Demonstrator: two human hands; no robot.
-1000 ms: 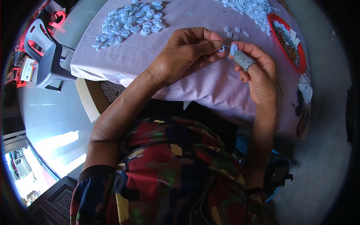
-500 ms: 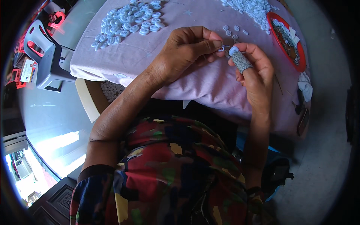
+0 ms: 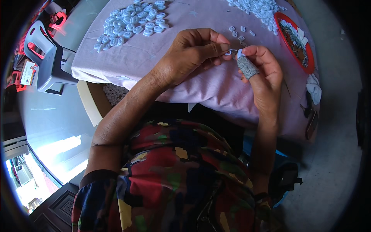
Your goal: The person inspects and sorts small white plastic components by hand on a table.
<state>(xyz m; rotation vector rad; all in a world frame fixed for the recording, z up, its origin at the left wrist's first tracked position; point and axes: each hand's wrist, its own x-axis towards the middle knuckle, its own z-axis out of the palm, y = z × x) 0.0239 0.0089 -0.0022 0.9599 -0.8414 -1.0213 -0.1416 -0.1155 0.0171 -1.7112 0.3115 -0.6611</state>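
Observation:
My left hand (image 3: 195, 50) is closed in a pinch above the table's near edge. Between its thumb and fingers sits a small white plastic piece (image 3: 228, 53), with a thin metal spring-like bit (image 3: 234, 49) sticking out to the right. Just beside it, my right hand (image 3: 266, 73) pinches a white oval plastic piece (image 3: 240, 52); a speckled grey cloth sleeve (image 3: 247, 66) covers the thumb. The two held pieces are very close; whether they touch I cannot tell. Beyond the hands lie several loose small white pieces (image 3: 241, 38).
On the pink-clothed table (image 3: 177, 23) are a pile of white oval pieces (image 3: 133, 21), a heap of small white parts (image 3: 257, 9) and a red tray (image 3: 277, 29) of metal bits. An open carton (image 3: 88, 101) stands below at left, near a grey chair (image 3: 50, 63).
My right hand has tilted slightly, and its oval piece now shows more edge-on. The small piece in my left hand has turned a little; both hands keep their hold.

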